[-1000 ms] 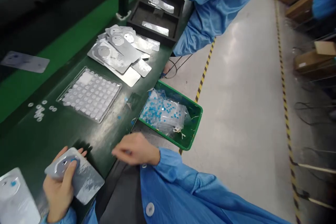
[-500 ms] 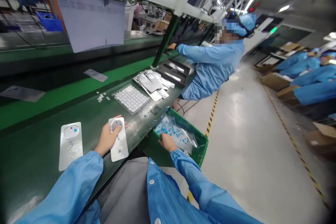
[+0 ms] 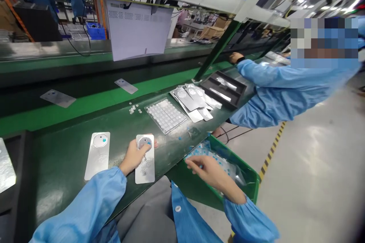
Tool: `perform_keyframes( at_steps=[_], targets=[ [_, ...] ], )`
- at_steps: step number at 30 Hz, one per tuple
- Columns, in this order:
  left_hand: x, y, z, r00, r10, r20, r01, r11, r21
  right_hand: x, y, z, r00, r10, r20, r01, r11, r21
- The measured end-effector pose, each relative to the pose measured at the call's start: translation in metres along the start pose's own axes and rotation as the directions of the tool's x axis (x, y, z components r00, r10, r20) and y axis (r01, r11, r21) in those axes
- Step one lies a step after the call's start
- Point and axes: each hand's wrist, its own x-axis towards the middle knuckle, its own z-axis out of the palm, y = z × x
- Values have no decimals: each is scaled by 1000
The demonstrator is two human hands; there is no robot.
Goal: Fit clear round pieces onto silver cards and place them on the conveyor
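Silver plate in left hand, at bench

Left thumb presses plate's round grey patch, beside a blue dot; plate upright over bench's near edge, shiny, smudged lower down. Right hand above green bin, fingers curled narrow; contents, can't tell. Bench top dark green, glossy. Beyond: white-dotted tray, plate pile, co-worker's blue sleeve.

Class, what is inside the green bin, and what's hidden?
The green bin holds clear plastic and blue dots. The right hand blocks part of the view; anything beneath the plastic cannot be seen.
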Motion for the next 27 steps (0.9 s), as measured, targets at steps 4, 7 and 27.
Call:
perform_keyframes(
  at_steps=[4,7,27],
  targets=[
    [-5,0,1,996,41,-80,-32,993,111,44,-72,-3,862,-406,-304,478,851,220],
    [-9,-2,0,981,116,-153,-75,965,251,74,-94,17,774,-532,-343,619,750,234],
    [-19,1,4,969,-32,-247,81,978,193,96,-73,38,817,-550,-172,576,784,230]
  ],
)
